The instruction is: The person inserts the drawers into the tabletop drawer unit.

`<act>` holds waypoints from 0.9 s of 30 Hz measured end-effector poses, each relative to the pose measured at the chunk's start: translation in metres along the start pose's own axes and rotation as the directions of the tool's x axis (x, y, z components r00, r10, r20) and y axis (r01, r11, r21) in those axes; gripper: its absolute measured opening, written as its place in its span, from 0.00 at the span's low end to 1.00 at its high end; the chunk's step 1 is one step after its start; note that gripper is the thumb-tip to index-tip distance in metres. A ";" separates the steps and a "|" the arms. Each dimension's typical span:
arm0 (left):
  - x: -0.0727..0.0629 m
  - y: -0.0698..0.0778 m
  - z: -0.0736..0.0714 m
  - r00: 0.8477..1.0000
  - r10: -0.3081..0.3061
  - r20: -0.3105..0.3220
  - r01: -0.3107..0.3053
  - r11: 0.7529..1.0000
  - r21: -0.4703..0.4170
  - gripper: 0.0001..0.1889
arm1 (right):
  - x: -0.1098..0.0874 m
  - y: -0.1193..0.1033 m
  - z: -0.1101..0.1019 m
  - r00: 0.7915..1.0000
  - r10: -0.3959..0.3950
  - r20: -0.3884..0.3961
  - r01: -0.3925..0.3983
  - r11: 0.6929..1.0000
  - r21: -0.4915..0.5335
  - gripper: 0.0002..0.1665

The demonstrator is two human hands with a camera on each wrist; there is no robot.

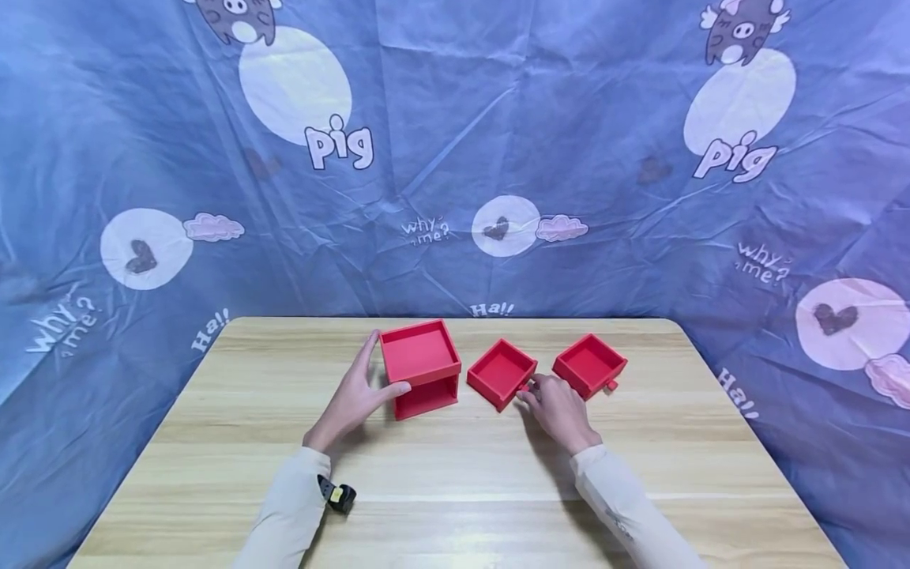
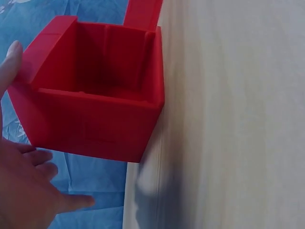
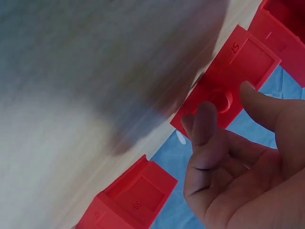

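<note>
An upright red cabinet (image 1: pixel 421 352) with a shallow tray top and an open front stands left of centre on the table. My left hand (image 1: pixel 355 397) holds its left side, thumb on the top front edge, fingers reaching behind. The left wrist view shows its hollow inside (image 2: pixel 102 62). To its right, a red drawer (image 1: pixel 501 371) lies turned at an angle. My right hand (image 1: pixel 560 409) is at that drawer's round knob (image 3: pixel 221 100). Thumb and fingertips stand on either side of it, with a small gap at the thumb.
A second red drawer (image 1: pixel 590 363) with a knob (image 1: pixel 611 386) sits just right of my right hand. The wooden table (image 1: pixel 441 506) ends at a patterned blue cloth (image 1: pixel 426 174) hanging behind. A black strap device (image 1: pixel 337 495) is on my left sleeve.
</note>
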State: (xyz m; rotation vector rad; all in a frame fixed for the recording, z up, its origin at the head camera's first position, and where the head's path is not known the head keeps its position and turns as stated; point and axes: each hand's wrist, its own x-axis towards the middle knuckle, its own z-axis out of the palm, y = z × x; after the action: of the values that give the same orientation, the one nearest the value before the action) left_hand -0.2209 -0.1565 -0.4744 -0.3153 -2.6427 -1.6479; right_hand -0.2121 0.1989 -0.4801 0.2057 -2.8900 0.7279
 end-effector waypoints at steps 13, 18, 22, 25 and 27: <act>0.001 0.007 -0.003 1.000 -0.021 -0.013 0.022 0.995 0.097 0.62 | 0.002 0.002 0.004 0.999 -0.038 -0.024 0.037 0.998 -0.046 0.07; 0.000 0.008 -0.001 0.999 -0.019 -0.032 0.022 0.995 0.097 0.62 | 0.005 0.001 0.004 0.998 -0.051 -0.025 0.050 0.998 -0.036 0.04; -0.001 0.008 0.002 0.998 -0.037 -0.049 0.041 0.996 0.081 0.62 | 0.005 0.001 0.005 0.998 -0.056 -0.021 0.055 0.998 -0.030 0.05; 0.000 0.008 0.004 0.997 -0.050 -0.056 0.054 0.996 0.071 0.62 | 0.006 0.001 0.005 0.998 -0.057 -0.021 0.057 0.998 -0.026 0.05; 0.000 0.008 0.006 0.996 -0.056 -0.064 0.060 0.996 0.066 0.62 | 0.007 0.001 0.006 0.998 -0.061 -0.024 0.060 0.998 -0.022 0.05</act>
State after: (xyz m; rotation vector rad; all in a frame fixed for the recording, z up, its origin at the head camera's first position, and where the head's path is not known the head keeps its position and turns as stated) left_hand -0.2190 -0.1481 -0.4699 -0.1843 -2.6785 -1.5522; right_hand -0.2192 0.1960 -0.4843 0.2778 -2.8532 0.6836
